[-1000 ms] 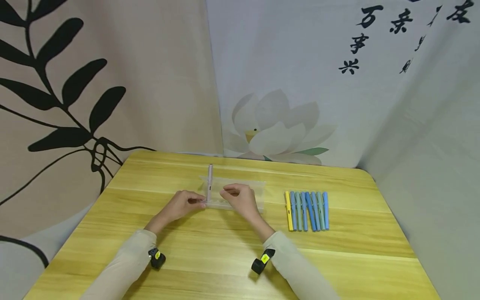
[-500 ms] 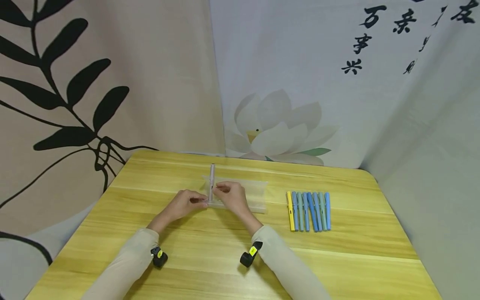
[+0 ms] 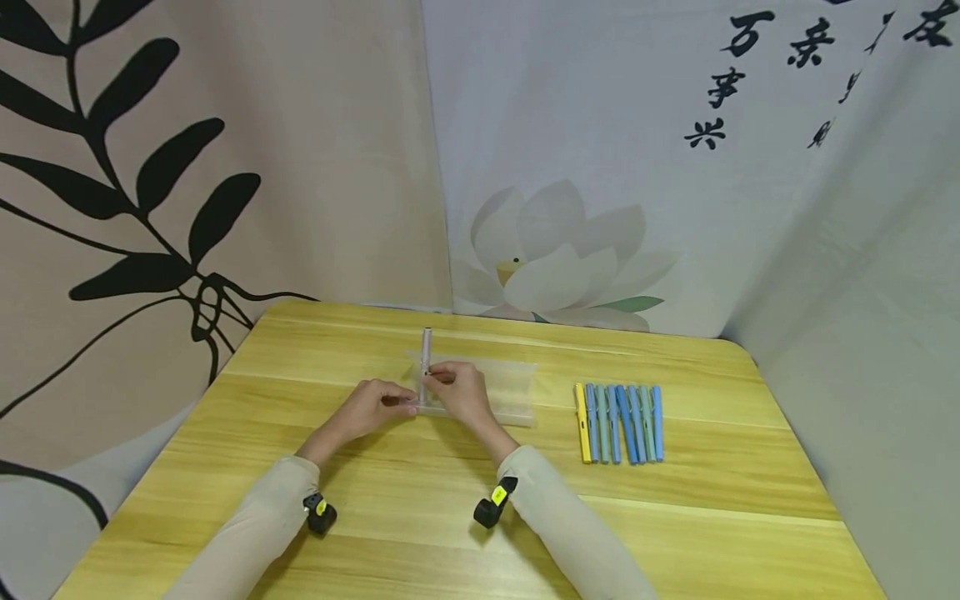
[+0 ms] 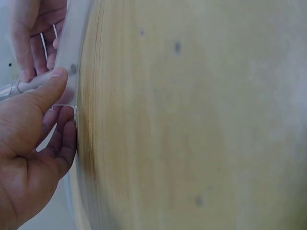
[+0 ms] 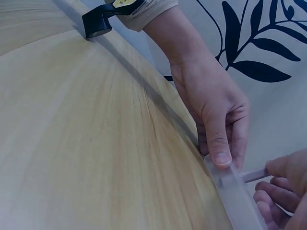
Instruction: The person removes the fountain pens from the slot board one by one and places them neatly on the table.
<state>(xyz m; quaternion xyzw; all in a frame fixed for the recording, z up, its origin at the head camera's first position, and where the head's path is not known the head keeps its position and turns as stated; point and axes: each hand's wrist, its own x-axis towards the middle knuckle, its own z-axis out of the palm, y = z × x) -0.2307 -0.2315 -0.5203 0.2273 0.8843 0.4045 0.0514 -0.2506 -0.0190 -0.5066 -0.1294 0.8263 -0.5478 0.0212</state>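
A flat, see-through plastic case [image 3: 513, 387] with a thicker near edge lies on the table in the head view. A pale lilac pen [image 3: 426, 346] runs front to back at its left end, the far tip sticking out past the case. My left hand [image 3: 375, 407] pinches the case's near left corner; in the left wrist view its thumb [image 4: 53, 88] lies on the strip by the pen's end, fingers underneath. My right hand [image 3: 461, 392] pinches the pen's middle between thumb and fingertips, above the case. Its palm side is partly cut off in the right wrist view.
Right of the case, several capped pens [image 3: 618, 423] lie side by side in a row, one yellow and the others blue or green. The wooden table [image 3: 420, 517] ends at a patterned curtain [image 3: 337, 167] behind.
My right hand has moved left from over the case to the pen and now pinches it. The left hand stays at the corner. The view has shifted slightly.
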